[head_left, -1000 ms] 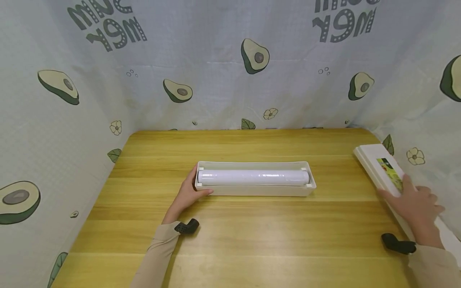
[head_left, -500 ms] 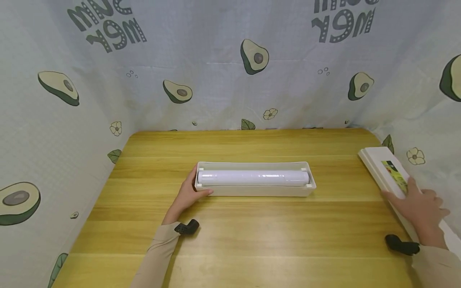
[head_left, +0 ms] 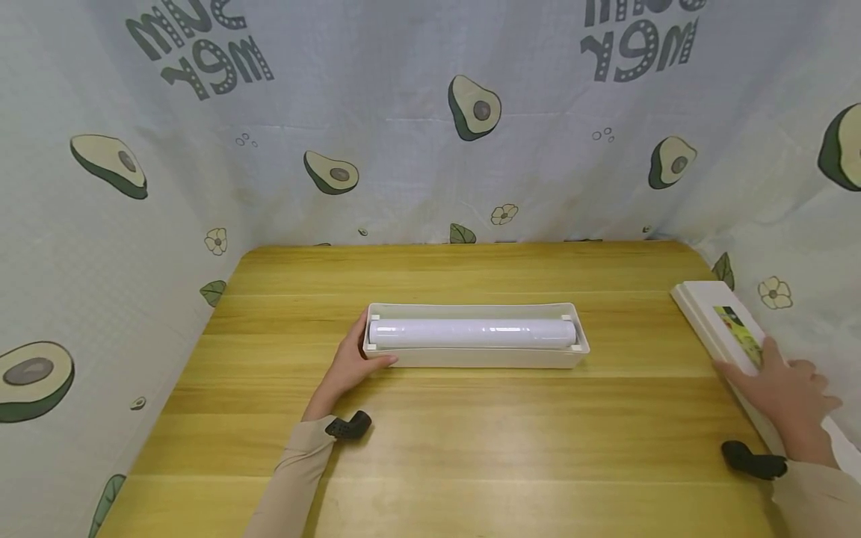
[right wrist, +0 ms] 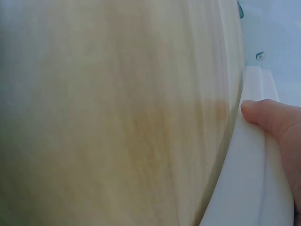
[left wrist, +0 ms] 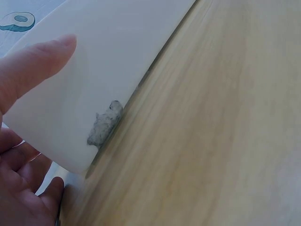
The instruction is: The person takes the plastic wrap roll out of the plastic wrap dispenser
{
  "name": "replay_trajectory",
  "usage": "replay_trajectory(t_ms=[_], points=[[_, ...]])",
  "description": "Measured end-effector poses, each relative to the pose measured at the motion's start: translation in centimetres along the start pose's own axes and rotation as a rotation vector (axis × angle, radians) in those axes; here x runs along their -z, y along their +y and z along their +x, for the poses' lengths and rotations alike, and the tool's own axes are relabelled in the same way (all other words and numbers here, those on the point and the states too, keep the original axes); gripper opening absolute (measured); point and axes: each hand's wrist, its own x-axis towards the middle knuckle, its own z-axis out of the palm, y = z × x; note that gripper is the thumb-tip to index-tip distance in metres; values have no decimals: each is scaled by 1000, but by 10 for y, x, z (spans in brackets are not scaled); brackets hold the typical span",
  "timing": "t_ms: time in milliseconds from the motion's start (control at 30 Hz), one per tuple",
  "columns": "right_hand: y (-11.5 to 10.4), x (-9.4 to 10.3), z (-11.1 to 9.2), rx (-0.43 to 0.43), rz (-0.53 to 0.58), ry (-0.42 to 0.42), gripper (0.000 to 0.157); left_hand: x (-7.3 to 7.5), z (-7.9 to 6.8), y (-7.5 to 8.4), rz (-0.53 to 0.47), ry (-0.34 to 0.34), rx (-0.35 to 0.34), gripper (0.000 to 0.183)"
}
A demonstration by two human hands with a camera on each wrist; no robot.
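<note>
A patterned cloth (head_left: 181, 164) ran from the far left round behind the table (head_left: 471, 441), printed with six large avocado halves and three flowers; two groups of grey lettering were cut by the upper edge of the head view and could not be read with certainty. One beige left sleeve (head_left: 289, 467) carried one black wrist camera (head_left: 350, 426).

The person's left hand (head_left: 347, 364) gripped the left end of one long white box (head_left: 471, 359), its thumb against the front wall and its fingers round the end. The box lay open near the middle of the wooden table. The left wrist view showed one blotchy grey patch (left wrist: 105, 126) on its side. Inside it lay one glossy white film roll (head_left: 471, 333), lengthwise, with four small white tabs at the corners.

Well apart to the right, near the table's edge, one long white cover (head_left: 716, 332) lay at a slant. It bore one green-and-yellow label (head_left: 738, 334), whose print was too small to read. The right hand (head_left: 783, 392) lay across it, thumb on its left side; how firmly the other fingers held could not be told. A second black camera (head_left: 753, 459) sat at the right sleeve (head_left: 814, 497).
</note>
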Motion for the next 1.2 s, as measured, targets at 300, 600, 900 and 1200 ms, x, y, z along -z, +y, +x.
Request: replay_trajectory(t_ms=[300, 600, 900, 1200], points=[[4, -2, 3, 10, 22, -32, 106, 0, 4, -15, 18, 21, -19, 103], [4, 5, 2, 34, 35, -52, 107, -1, 4, -10, -3, 15, -9, 101], [7, 8, 0, 91, 53, -87, 101, -1, 1, -5, -11, 1, 11, 101], [6, 11, -2, 130, 31, 15, 92, -3, 3, -13, 13, 17, -12, 101]])
